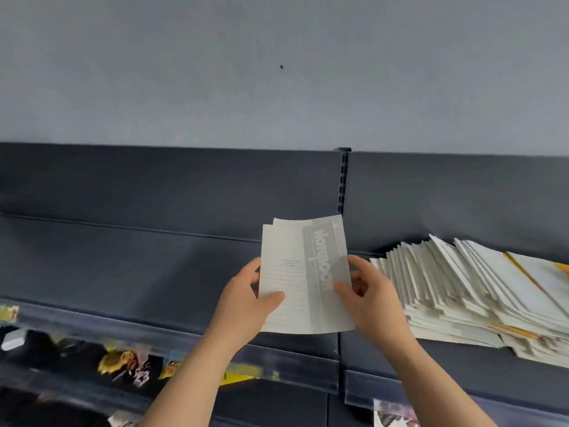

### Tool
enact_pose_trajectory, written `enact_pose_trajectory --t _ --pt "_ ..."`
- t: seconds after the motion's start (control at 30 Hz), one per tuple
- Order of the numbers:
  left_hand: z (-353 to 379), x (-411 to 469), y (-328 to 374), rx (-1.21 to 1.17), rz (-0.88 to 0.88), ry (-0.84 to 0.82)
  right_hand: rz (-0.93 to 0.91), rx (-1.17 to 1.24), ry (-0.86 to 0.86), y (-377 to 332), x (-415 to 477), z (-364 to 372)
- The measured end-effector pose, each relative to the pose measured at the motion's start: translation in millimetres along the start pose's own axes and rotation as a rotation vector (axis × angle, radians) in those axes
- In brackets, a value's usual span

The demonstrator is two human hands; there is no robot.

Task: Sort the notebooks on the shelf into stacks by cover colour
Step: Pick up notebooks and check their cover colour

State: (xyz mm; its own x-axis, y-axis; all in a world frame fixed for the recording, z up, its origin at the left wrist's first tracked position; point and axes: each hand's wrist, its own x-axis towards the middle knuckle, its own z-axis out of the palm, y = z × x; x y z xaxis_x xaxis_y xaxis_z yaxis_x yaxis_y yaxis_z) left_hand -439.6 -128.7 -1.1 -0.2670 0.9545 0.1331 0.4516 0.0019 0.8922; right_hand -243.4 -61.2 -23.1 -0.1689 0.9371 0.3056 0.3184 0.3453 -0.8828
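Both hands hold a small stack of grey-white notebooks (303,272) upright above the dark shelf (129,272). The front cover has a grey band with white lettering and ruled lines. My left hand (246,300) grips the stack's left edge, thumb across the cover. My right hand (366,291) pinches its right edge, thumb on the grey band. A slanted pile of white notebooks (455,288) lies on the shelf just to the right, with yellow-trimmed covers (542,272) at its far right end.
The shelf's back panel (184,186) and a slotted upright (343,180) rise behind the hands. A price rail (92,322) runs along the shelf's front edge. Dark items with yellow prints (123,362) lie on the shelf below.
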Motion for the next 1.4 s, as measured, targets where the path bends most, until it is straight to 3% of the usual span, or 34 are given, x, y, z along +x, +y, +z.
enact_pose_trajectory --t 0.57,0.8,1.4 --pt "-137.9 37.1 -93.7 0.118 -0.175 0.263 -0.041 -0.01 -0.256 -31.6 65.9 188.9" --pt "-190.6 53.5 -125.5 0.135 -0.203 0.306 -0.06 -0.045 -0.284 -50.1 80.1 253.6" --pt "-383.4 111.7 -226.1 0.148 -0.152 0.127 0.061 -0.111 -0.182 -115.7 81.6 454.6"
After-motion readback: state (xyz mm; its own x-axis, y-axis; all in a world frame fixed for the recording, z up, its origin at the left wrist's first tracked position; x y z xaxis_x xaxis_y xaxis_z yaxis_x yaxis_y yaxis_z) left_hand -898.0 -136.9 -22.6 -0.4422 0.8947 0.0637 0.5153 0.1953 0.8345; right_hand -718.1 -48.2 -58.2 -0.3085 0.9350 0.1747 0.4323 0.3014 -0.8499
